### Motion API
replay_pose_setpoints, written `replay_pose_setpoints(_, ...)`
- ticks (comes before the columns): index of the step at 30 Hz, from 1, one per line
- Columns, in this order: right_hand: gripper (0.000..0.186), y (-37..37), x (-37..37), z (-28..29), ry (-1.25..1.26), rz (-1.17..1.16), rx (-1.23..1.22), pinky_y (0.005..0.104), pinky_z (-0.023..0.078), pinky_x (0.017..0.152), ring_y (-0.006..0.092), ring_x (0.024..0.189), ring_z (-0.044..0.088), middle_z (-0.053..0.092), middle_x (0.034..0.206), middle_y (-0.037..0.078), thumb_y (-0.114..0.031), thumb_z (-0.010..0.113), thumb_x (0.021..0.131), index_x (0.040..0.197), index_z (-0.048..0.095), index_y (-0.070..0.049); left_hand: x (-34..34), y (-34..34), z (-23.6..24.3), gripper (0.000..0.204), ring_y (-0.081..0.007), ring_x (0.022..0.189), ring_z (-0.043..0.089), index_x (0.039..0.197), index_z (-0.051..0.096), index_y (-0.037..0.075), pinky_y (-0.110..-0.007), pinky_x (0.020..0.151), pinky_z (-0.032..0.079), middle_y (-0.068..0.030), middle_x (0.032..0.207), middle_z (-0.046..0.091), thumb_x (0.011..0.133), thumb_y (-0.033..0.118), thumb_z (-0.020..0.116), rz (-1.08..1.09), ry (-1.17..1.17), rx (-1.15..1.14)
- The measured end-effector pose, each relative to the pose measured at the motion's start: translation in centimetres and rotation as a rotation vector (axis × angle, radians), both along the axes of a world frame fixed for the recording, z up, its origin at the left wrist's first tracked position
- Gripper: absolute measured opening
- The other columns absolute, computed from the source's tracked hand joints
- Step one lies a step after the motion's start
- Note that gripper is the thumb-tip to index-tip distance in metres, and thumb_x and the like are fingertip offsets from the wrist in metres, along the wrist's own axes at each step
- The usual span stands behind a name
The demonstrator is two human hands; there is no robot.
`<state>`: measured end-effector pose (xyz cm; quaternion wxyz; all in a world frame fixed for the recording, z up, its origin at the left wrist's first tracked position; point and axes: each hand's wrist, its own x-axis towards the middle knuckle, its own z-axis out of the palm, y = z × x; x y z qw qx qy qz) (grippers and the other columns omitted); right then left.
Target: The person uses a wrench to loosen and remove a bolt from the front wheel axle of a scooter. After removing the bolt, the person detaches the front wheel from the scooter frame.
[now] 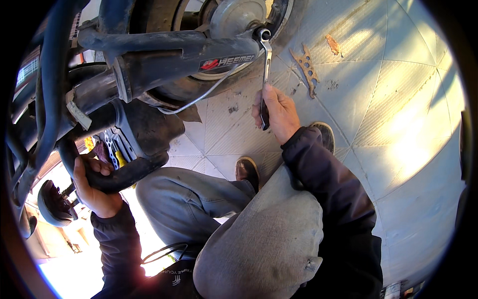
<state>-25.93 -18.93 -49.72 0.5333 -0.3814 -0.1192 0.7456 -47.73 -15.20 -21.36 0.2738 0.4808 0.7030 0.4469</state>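
My right hand (276, 112) grips a steel combination wrench (267, 60) whose ring end sits on the axle nut (264, 35) of the wheel (237, 15) beside a black swingarm tube (179, 57). A thin silver cable (209, 89) runs under that tube. My left hand (92, 184) is wrapped round a curved black frame tube (114, 177) at the lower left of the vehicle.
Two rusty metal pieces, a perforated plate (306, 70) and a small flake (333, 45), lie on the pale tiled floor (378, 109). Hand tools (112, 149) lie behind the frame. My knees (254, 239) and shoes (247, 172) are below the wheel.
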Motion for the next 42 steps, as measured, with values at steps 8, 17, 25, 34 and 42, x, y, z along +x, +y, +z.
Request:
replay_pose_setpoints(8,0.043,0.6,-0.2,-1.0,-0.043,0.003,0.05,0.0234,0.042,0.05,0.0092,0.052,0.049,0.053,0.064,0.002,-0.043,0.039,0.098,0.08,0.053,-0.006,-0.6,-0.1,0.2,0.021,-0.0124,0.06,0.045,0.083,0.048,0.008,-0.028,0.061,0.039,-0.0014,0.066,0.044,0.092,0.027,0.052,-0.027,-0.052,-0.016)
replay_pose_setpoints(17,0.045,1.4,0.3,-4.5,-0.299,-0.039,0.028,0.0237,0.04,0.053,0.0084,0.057,0.049,0.053,0.064,0.002,-0.044,0.045,0.096,0.078,0.056,-0.004,-1.2,-0.1,0.2,0.022,-0.0114,0.058,0.047,0.086,0.049,0.008,-0.027,0.061,0.04,-0.0006,0.065,0.045,0.091,0.029,0.053,-0.051,-0.046,-0.02)
replay_pose_setpoints(25,0.04,2.2,1.2,-5.5,-0.295,-0.01,0.059,0.0229,0.038,0.056,0.0086,0.058,0.046,0.052,0.066,0.001,-0.039,0.044,0.098,0.082,0.056,-0.005,-1.0,-0.1,0.2,0.022,-0.0117,0.059,0.048,0.089,0.05,0.008,-0.027,0.061,0.041,-0.0009,0.065,0.046,0.09,0.03,0.054,-0.061,-0.052,-0.021)
replay_pose_setpoints(34,0.035,2.7,0.7,-7.0,-0.238,-0.104,0.051,0.0237,0.04,0.053,0.007,0.058,0.048,0.053,0.064,0.001,-0.033,0.05,0.095,0.082,0.058,-0.002,-0.9,-0.1,0.1,0.021,-0.0124,0.059,0.047,0.091,0.05,0.008,-0.027,0.061,0.04,-0.0013,0.066,0.045,0.091,0.028,0.054,-0.049,-0.084,-0.014)
replay_pose_setpoints(42,0.028,3.9,3.8,-9.0,-1.114,-0.018,0.211,0.0365,0.044,0.062,0.0288,0.069,0.057,0.06,0.074,0.012,-0.033,0.054,0.092,0.089,0.06,-0.006,-0.8,-0.1,0.1,0.021,-0.0119,0.06,0.044,0.09,0.05,0.007,-0.028,0.062,0.038,-0.0008,0.067,0.044,0.092,0.028,0.052,-0.069,-0.067,-0.014)
